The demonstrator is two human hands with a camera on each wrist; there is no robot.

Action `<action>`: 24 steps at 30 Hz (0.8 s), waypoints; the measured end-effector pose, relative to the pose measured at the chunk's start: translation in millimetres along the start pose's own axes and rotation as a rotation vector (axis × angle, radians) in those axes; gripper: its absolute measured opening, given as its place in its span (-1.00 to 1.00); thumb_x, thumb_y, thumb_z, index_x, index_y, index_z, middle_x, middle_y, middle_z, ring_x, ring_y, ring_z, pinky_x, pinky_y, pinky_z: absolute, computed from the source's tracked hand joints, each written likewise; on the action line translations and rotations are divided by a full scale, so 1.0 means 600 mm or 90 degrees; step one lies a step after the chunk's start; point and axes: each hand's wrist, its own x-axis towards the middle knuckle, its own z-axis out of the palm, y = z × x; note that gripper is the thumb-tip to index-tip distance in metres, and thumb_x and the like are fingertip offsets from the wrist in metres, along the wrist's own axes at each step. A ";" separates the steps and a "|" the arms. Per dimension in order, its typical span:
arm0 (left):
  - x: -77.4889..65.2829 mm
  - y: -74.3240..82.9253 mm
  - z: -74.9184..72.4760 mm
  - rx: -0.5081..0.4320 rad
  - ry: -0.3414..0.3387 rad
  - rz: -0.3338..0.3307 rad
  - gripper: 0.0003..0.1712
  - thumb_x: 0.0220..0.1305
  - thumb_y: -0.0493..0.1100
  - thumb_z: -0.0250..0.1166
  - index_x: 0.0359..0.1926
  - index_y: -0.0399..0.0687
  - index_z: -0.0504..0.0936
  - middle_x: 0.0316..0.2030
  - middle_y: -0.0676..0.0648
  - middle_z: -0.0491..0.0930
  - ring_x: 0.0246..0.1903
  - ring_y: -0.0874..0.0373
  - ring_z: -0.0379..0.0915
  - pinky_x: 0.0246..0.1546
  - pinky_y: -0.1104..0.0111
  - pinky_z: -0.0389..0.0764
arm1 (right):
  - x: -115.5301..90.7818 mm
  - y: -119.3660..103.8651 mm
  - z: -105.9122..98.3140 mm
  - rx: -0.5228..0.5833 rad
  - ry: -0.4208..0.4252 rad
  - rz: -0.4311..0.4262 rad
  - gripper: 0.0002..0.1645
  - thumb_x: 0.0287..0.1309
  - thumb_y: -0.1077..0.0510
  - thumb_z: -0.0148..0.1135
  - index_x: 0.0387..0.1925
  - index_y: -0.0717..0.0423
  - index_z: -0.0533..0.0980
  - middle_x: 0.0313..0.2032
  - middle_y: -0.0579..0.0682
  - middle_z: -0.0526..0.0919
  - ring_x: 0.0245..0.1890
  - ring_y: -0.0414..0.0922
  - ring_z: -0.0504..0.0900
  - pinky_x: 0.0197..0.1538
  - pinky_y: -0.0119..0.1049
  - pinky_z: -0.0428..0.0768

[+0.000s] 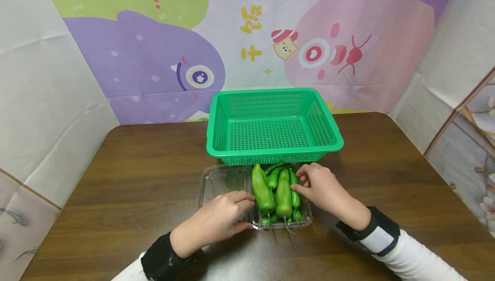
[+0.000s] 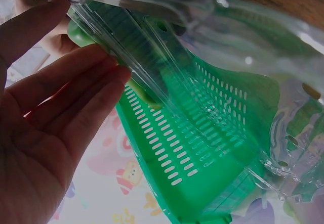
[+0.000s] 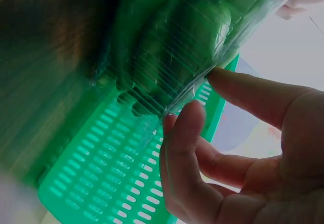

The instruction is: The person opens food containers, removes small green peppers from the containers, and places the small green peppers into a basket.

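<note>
Several green peppers (image 1: 284,195), two of them large and pale, fill the right half of a clear plastic clamshell box (image 1: 222,182). Its left half, the lid, lies folded out flat. My left hand (image 1: 222,216) is at the seam between the halves, fingertips near the peppers and thumb by the front corner. In the left wrist view those fingers are nearly straight against the clear plastic (image 2: 167,47). My right hand (image 1: 325,188) hovers over the box's right rim, fingers loosely bent. Thumb and fingertips meet the rim (image 3: 200,77) in the right wrist view.
A green perforated basket (image 1: 274,155) stands directly behind the box. Both rest on a dark wooden table (image 1: 147,178). A cartoon-printed cloth (image 1: 247,74) hangs along the back, and pale sheets (image 1: 50,74) close off the sides.
</note>
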 end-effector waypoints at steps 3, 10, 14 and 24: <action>-0.001 0.000 0.000 0.000 -0.002 -0.001 -0.56 0.00 0.01 0.46 -0.17 -0.20 0.65 -0.12 -0.07 0.61 -0.13 0.16 0.58 -0.09 0.43 0.63 | 0.001 -0.004 0.002 -0.006 0.005 -0.016 -0.71 0.05 0.11 0.38 -0.24 0.21 0.56 -0.42 -0.05 0.54 -0.40 -0.18 0.52 -0.38 -0.38 0.51; 0.000 0.000 0.001 0.005 -0.001 0.002 -0.55 -0.01 0.01 0.47 -0.16 -0.19 0.65 -0.12 -0.07 0.61 -0.13 0.17 0.58 -0.10 0.44 0.63 | 0.005 -0.010 -0.001 0.011 -0.014 0.000 -0.57 0.08 0.09 0.34 -0.08 0.29 0.54 -0.38 -0.02 0.63 -0.36 -0.17 0.60 -0.32 -0.30 0.61; -0.001 0.000 0.002 0.008 0.004 0.004 -0.56 -0.01 0.01 0.47 -0.17 -0.18 0.65 -0.13 -0.06 0.61 -0.14 0.18 0.58 -0.11 0.44 0.63 | 0.005 -0.008 -0.005 0.042 -0.054 0.033 -0.43 0.10 0.00 0.33 0.03 0.32 0.49 -0.32 -0.01 0.62 -0.35 -0.19 0.58 -0.30 -0.28 0.60; 0.000 0.000 0.000 0.002 -0.004 -0.003 -0.55 -0.01 0.01 0.47 -0.16 -0.19 0.65 -0.11 -0.06 0.61 -0.13 0.17 0.58 -0.09 0.43 0.63 | 0.004 0.001 -0.008 0.103 -0.096 0.071 -0.35 0.07 -0.10 0.34 0.08 0.25 0.49 -0.28 -0.03 0.60 -0.32 -0.21 0.55 -0.33 -0.33 0.55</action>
